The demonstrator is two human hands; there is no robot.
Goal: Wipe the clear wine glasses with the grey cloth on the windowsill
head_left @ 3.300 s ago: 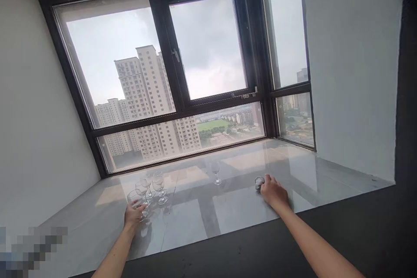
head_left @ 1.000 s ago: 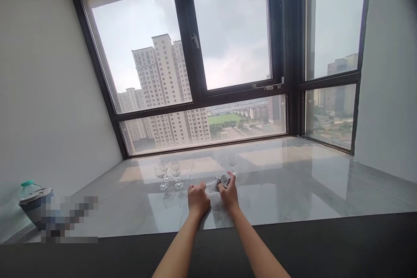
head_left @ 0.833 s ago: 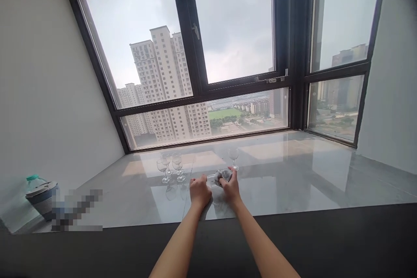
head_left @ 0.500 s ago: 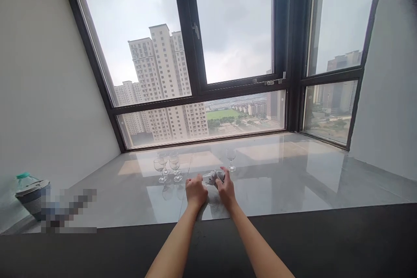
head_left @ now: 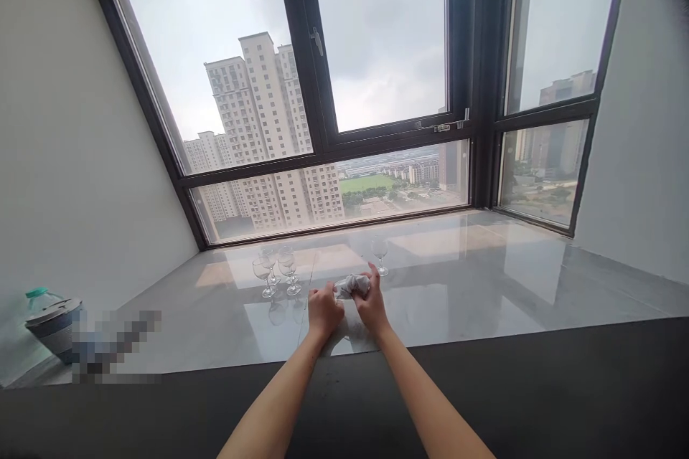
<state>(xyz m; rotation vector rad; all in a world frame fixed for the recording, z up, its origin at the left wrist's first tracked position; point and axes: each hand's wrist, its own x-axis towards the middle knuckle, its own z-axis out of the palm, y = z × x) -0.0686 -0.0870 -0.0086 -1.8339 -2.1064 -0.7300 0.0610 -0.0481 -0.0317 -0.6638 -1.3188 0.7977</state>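
My left hand [head_left: 325,308] is closed, with the clear rim or side of a glass showing beside its fingers; it appears to grip a wine glass whose stem is hidden. My right hand [head_left: 371,303] is closed around a crumpled grey cloth [head_left: 353,285], pressed against that glass between my two hands. Just beyond the right hand, a single stemmed wine glass [head_left: 380,249] stands upright. Left of my hands, a group of several similar wine glasses [head_left: 287,264] is standing close together on the glossy grey sill [head_left: 441,301].
A dark-framed window [head_left: 323,155] rises behind the sill. At the far left are a dark bucket-like container [head_left: 54,326] and a clear bottle with a green cap [head_left: 37,292]; a blurred patch hides what lies beside them. The sill's front edge [head_left: 484,344] runs below my wrists.
The cloth has shifted slightly up and bunched more over the glass, and my right hand has turned a little. The camera view has tilted slightly. The standing glasses stay in place.
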